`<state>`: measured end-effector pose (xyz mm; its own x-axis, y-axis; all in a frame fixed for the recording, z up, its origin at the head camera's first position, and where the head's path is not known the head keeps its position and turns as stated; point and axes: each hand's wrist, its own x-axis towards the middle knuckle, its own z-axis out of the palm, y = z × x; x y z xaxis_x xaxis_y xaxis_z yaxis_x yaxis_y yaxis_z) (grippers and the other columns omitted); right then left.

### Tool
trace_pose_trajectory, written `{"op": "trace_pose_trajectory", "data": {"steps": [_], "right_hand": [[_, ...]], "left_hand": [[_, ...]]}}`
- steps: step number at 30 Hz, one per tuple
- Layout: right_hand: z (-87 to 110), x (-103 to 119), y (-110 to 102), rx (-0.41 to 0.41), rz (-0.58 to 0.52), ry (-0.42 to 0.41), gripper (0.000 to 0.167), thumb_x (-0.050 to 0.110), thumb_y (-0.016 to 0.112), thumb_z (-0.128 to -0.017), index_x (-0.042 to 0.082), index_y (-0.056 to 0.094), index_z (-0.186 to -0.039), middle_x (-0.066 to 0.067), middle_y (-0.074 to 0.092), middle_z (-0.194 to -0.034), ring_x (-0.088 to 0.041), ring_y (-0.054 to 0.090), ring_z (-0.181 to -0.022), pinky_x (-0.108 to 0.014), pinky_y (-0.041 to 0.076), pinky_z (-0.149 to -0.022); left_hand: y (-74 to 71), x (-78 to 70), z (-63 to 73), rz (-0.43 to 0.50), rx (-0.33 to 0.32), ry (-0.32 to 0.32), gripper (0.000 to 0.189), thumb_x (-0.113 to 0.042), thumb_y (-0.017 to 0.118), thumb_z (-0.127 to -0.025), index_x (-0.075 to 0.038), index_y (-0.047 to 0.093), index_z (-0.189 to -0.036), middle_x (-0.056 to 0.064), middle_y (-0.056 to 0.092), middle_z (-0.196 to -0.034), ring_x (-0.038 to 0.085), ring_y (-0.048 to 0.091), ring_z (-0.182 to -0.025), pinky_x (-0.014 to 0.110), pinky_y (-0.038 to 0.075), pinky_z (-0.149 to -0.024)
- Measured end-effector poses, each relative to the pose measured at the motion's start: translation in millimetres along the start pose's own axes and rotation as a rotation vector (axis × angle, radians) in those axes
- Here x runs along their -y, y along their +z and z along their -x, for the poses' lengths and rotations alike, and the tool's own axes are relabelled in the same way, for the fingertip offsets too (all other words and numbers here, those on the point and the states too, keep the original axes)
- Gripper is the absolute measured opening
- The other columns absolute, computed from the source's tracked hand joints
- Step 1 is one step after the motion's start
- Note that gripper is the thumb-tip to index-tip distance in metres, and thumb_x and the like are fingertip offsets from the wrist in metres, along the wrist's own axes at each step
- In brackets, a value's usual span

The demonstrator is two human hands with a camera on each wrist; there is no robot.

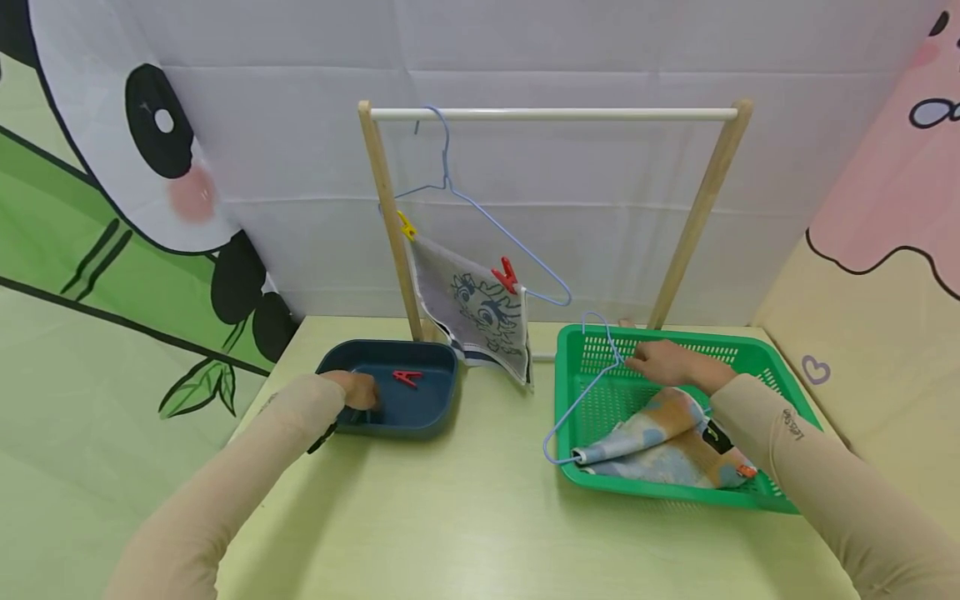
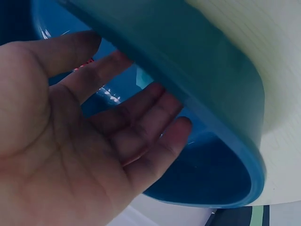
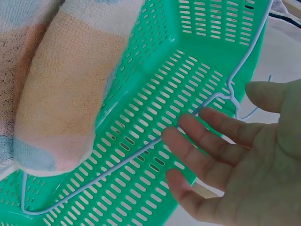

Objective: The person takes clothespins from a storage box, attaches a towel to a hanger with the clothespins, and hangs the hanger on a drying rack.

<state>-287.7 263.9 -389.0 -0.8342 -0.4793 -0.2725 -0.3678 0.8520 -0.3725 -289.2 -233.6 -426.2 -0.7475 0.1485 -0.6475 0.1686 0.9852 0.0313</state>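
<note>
My left hand [image 1: 356, 389] reaches into a dark blue basin [image 1: 427, 427]. In the left wrist view its fingers [image 2: 141, 127] are relaxed and spread, with the thumb apart. A small teal piece [image 2: 143, 77] shows by the fingertips, partly hidden. A red clothespin [image 1: 407, 378] lies in the basin. Over a green basket [image 1: 780, 379], my right hand [image 1: 667, 363] has loosely bent fingers beside the neck of a blue wire hanger [image 1: 587, 392]. Whether the fingertips touch the wire, I cannot tell. A patterned towel [image 1: 660, 446] lies in the basket, over part of the hanger.
A wooden rack [image 1: 701, 212] with a white bar [image 1: 555, 114] stands at the back. From it hangs another blue hanger [image 1: 495, 225], with a grey printed cloth [image 1: 480, 312] held by a yellow clothespin [image 1: 406, 227] and a red clothespin [image 1: 507, 276]. The table [image 1: 480, 517] extends in front.
</note>
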Motion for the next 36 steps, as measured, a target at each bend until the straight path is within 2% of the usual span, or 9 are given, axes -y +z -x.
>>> {"op": "trace_pose_trajectory", "data": {"steps": [8,14,17,21,26,28,31,34,36], "right_hand": [[-4.9,-4.3,4.8,-0.025,0.007,-0.009,0.034,0.022,0.039,-0.102,-0.006,0.059,-0.102,-0.010,0.055,-0.082,-0.019,0.049,-0.070,-0.037,0.040,-0.066],[-6.6,-4.5,6.7,-0.111,0.025,-0.017,0.028,0.018,0.046,-0.100,-0.006,0.058,-0.101,-0.013,0.061,-0.090,-0.024,0.058,-0.078,-0.040,0.047,-0.069],[-9.1,-4.4,7.5,-0.135,0.042,-0.040,0.029,0.016,0.048,-0.098,-0.010,0.059,-0.104,-0.019,0.063,-0.096,-0.032,0.061,-0.088,-0.045,0.049,-0.075],[-14.0,-4.5,9.6,-0.123,0.042,-0.053,0.032,0.016,0.048,-0.098,-0.013,0.059,-0.108,-0.022,0.063,-0.100,-0.037,0.060,-0.094,-0.047,0.049,-0.079],[-17.0,-2.2,11.2,-0.096,0.025,-0.008,0.035,0.022,0.042,-0.101,-0.007,0.061,-0.103,-0.013,0.061,-0.087,-0.026,0.058,-0.078,-0.042,0.047,-0.069],[-19.0,-2.1,12.2,-0.093,0.018,0.005,0.036,0.025,0.039,-0.102,-0.003,0.061,-0.094,-0.008,0.055,-0.075,-0.020,0.050,-0.065,-0.038,0.042,-0.062],[-22.6,-2.7,14.8,-0.101,0.009,0.005,0.037,0.027,0.038,-0.102,0.004,0.058,-0.082,-0.003,0.044,-0.065,-0.015,0.038,-0.055,-0.032,0.035,-0.057],[-25.5,-3.2,17.7,-0.110,0.013,-0.006,0.037,0.027,0.039,-0.102,0.007,0.057,-0.077,0.000,0.040,-0.062,-0.013,0.034,-0.053,-0.032,0.034,-0.055],[-26.6,-3.1,18.9,-0.110,0.015,0.005,0.037,0.027,0.040,-0.102,0.008,0.057,-0.076,0.000,0.041,-0.061,-0.013,0.035,-0.053,-0.036,0.036,-0.061]], "left_hand": [[-5.5,-0.7,0.9,0.023,-0.089,0.007,0.032,-0.022,0.059,-0.093,-0.005,0.061,-0.120,0.015,0.059,-0.119,0.035,0.053,-0.113,0.052,0.043,-0.091],[-8.6,-0.2,0.2,-0.006,-0.137,0.081,0.007,-0.012,0.060,-0.090,-0.013,0.065,-0.093,0.005,0.062,-0.093,0.023,0.057,-0.088,0.043,0.048,-0.080],[-10.1,0.3,0.5,0.002,-0.173,0.117,0.006,-0.009,0.060,-0.090,-0.013,0.065,-0.091,0.005,0.061,-0.092,0.021,0.055,-0.081,0.042,0.048,-0.078],[-14.9,-0.1,2.4,0.024,-0.205,0.171,0.008,-0.009,0.062,-0.088,-0.010,0.064,-0.096,0.006,0.060,-0.094,0.021,0.052,-0.077,0.040,0.046,-0.074],[-21.7,-3.9,9.2,0.038,-0.239,0.250,0.012,-0.009,0.062,-0.088,-0.008,0.062,-0.100,0.006,0.057,-0.094,0.022,0.049,-0.076,0.038,0.042,-0.069],[-22.5,-6.1,12.2,0.053,-0.256,0.290,0.014,-0.008,0.062,-0.087,-0.008,0.061,-0.101,0.006,0.055,-0.091,0.021,0.047,-0.075,0.036,0.041,-0.067],[-22.8,-9.7,16.0,0.090,-0.280,0.351,0.012,-0.003,0.060,-0.086,-0.007,0.059,-0.098,0.004,0.051,-0.084,0.020,0.043,-0.071,0.034,0.036,-0.063],[-23.5,-13.7,17.9,0.134,-0.312,0.402,0.010,0.000,0.059,-0.087,-0.007,0.054,-0.093,0.003,0.046,-0.078,0.019,0.039,-0.067,0.033,0.033,-0.061],[-24.3,-16.4,18.8,0.152,-0.330,0.419,0.011,0.001,0.059,-0.087,-0.007,0.052,-0.090,0.003,0.044,-0.076,0.018,0.038,-0.066,0.032,0.031,-0.061]]}}
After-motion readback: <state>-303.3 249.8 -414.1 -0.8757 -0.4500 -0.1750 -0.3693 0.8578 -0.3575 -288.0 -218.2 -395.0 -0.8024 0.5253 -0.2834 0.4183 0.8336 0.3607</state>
